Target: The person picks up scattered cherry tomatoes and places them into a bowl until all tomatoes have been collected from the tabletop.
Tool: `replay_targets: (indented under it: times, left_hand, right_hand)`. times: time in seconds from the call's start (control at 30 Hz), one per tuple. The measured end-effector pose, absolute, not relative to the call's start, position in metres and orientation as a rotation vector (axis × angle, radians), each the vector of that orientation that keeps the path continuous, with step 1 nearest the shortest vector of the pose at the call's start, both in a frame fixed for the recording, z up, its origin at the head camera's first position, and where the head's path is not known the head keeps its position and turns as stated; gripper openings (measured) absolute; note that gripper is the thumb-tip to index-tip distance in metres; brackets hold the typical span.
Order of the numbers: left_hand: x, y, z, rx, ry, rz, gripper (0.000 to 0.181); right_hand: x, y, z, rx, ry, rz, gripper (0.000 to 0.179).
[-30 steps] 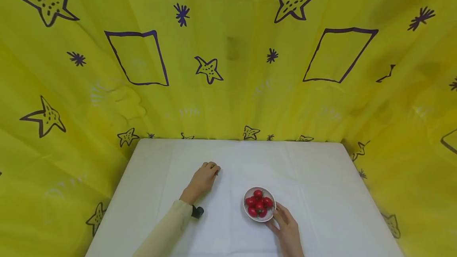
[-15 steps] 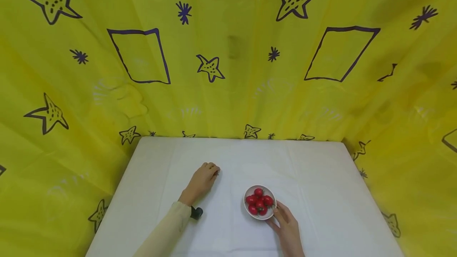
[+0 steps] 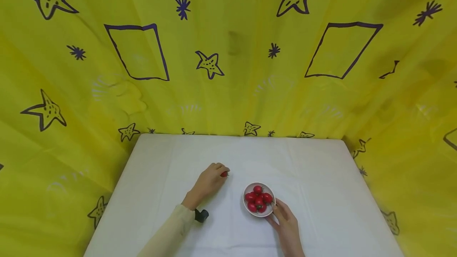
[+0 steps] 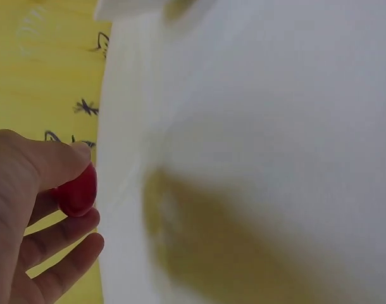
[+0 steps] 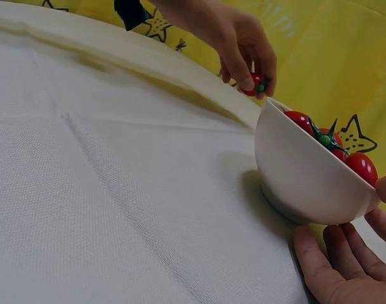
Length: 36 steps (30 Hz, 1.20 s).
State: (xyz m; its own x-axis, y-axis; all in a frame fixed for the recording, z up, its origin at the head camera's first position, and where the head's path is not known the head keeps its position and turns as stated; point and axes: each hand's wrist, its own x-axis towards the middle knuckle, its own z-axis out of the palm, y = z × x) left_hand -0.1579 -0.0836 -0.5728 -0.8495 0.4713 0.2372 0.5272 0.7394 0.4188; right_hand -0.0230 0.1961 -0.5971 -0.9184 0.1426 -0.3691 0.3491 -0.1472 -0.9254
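Observation:
My left hand (image 3: 210,180) is over the middle of the table, to the left of and beyond the bowl. Between its thumb and fingers it pinches a red cherry tomato (image 4: 78,195), whose green stem end shows in the right wrist view. A small white bowl (image 5: 300,174) holds several more cherry tomatoes (image 3: 258,199) with green tops. My right hand (image 3: 288,227) grips this bowl from its near right side, thumb at the rim and fingers (image 5: 316,263) low against the outside.
A white cloth covers the table (image 3: 321,177). Yellow curtains (image 3: 228,102) with drawn stars hang along its back and sides. A black strap with a small camera (image 3: 201,215) sits at my left wrist, below a pale sleeve (image 3: 171,229).
My left hand has shifted right, closer to the bowl, and the cherry tomato in it now shows. My right hand keeps its grip on the bowl, which has hardly moved.

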Motion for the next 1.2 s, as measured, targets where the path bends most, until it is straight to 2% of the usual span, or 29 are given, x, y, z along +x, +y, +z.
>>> replay_targets:
  times: [0.47,1.2]
  left_hand:
    - [-0.136,-0.045,-0.547,-1.019,-2.849,-0.761,0.027]
    - [-0.114,-0.002,-0.548,-1.229,-2.731,-0.847,0.036]
  right_hand:
    - [-0.023,0.197,-0.598,0.565,1.952,-2.209,0.057]
    - [-0.021,0.196,-0.599,0.532,1.943,-2.244,0.059]
